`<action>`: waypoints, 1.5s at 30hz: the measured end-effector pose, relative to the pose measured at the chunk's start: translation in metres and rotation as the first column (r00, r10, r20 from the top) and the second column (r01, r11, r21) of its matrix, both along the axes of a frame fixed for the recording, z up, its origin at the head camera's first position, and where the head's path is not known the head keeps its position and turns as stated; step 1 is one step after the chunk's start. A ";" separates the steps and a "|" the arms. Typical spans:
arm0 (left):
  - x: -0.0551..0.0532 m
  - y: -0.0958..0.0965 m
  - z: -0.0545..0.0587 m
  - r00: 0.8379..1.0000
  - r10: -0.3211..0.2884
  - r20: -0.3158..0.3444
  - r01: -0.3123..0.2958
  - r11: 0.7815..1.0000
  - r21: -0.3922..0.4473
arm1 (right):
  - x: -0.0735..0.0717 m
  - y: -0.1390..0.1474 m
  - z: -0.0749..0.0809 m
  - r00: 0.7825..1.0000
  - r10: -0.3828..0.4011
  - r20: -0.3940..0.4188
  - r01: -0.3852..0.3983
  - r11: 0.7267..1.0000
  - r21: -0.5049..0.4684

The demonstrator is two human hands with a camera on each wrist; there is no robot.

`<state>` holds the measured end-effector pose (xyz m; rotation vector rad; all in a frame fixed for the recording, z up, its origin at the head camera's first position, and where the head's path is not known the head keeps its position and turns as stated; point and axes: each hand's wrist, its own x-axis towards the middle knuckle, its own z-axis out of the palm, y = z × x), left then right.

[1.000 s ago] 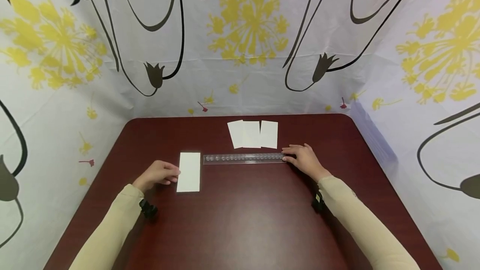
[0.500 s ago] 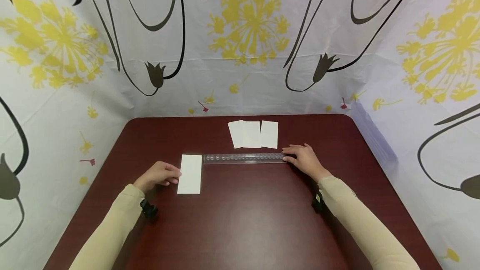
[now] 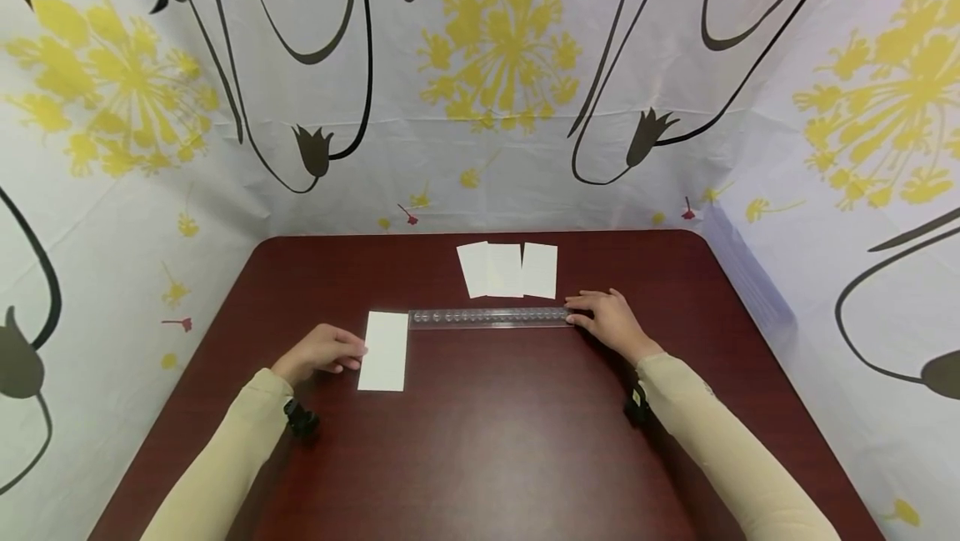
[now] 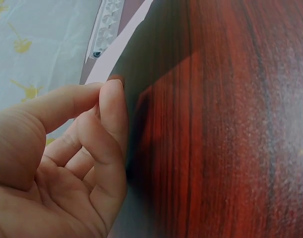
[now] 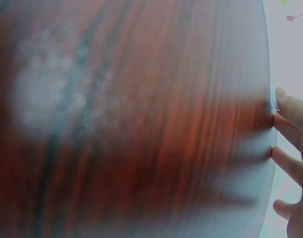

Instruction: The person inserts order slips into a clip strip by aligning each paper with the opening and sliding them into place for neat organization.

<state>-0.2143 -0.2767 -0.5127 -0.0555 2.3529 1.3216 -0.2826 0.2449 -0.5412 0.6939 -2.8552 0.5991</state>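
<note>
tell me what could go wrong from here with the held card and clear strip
The left hand pinches the white card by one edge, so it may droop or twist. The right hand holds the clear strip only at its right end, so a bump from the card could skew the other end.

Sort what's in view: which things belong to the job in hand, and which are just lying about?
Job in hand:
White card, pinched by the left grip
Clear strip, touched by the right grip

Seemingly just lying about or background:
Three white cards farther back, untouched
Patterned backdrop
</note>
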 end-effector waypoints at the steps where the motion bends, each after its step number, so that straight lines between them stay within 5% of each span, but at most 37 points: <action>1: 0.000 0.000 0.000 1.000 -0.002 -0.002 0.002 1.000 -0.001 | 0.000 0.000 0.000 1.000 0.001 -0.002 -0.001 1.000 0.002; 45: -0.006 0.018 -0.001 1.000 -0.019 -0.012 0.019 0.999 0.030 | 0.000 0.001 0.000 0.999 -0.014 0.041 0.014 1.000 0.003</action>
